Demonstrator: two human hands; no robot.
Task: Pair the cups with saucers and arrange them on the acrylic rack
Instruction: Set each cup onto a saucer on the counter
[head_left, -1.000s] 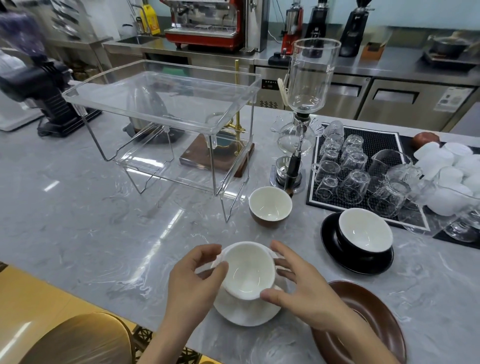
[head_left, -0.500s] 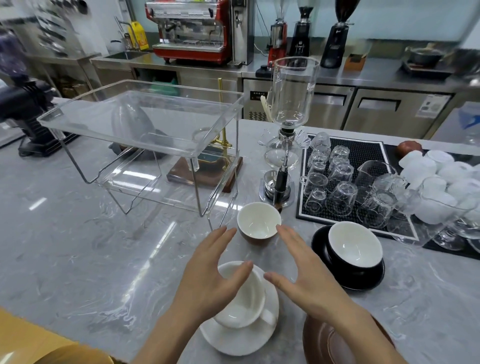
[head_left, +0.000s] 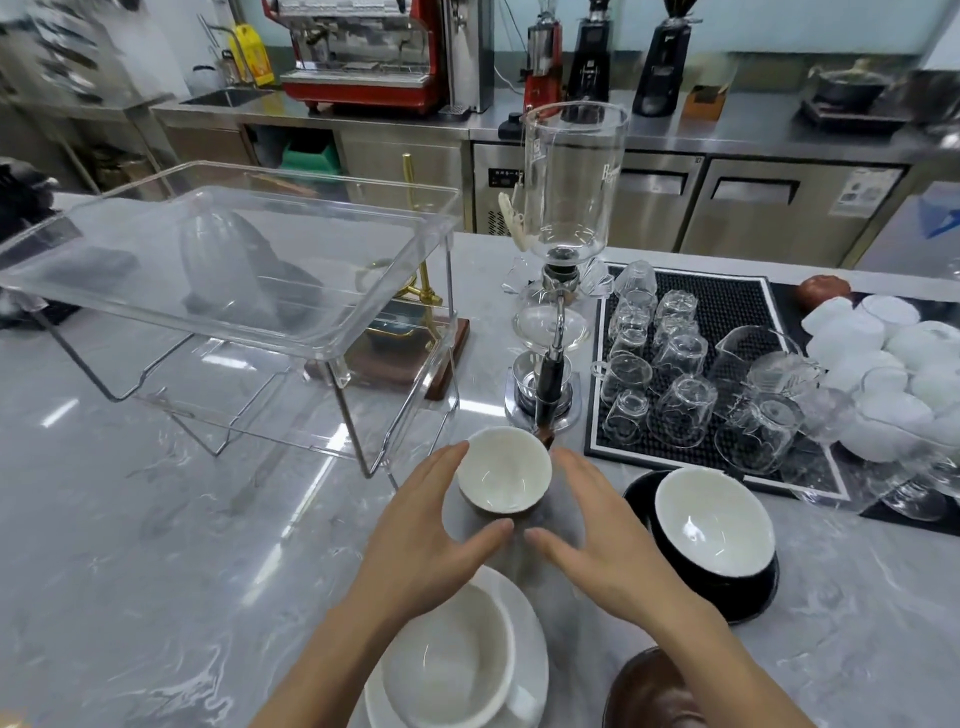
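The small brown-outside, white-glazed ceramic cup (head_left: 503, 470) looked rigid, slick and breakable; left hand (head_left: 434, 525) and right hand (head_left: 597, 525) flanked it, fingers straight and apart, best gripping its opposite walls.

The acrylic rack (head_left: 228, 291) stands clear and two-tiered, both shelves bare. Just off its front right leg sits a brown cup (head_left: 503, 475) — white inside, upright, no saucer. Nearer than the rack, a white cup (head_left: 447, 667) tilts on a white saucer (head_left: 530, 670); right of the rack, a black cup (head_left: 714, 522) rests on a black saucer (head_left: 748, 597) — and a brown saucer (head_left: 647, 693) lies bare.
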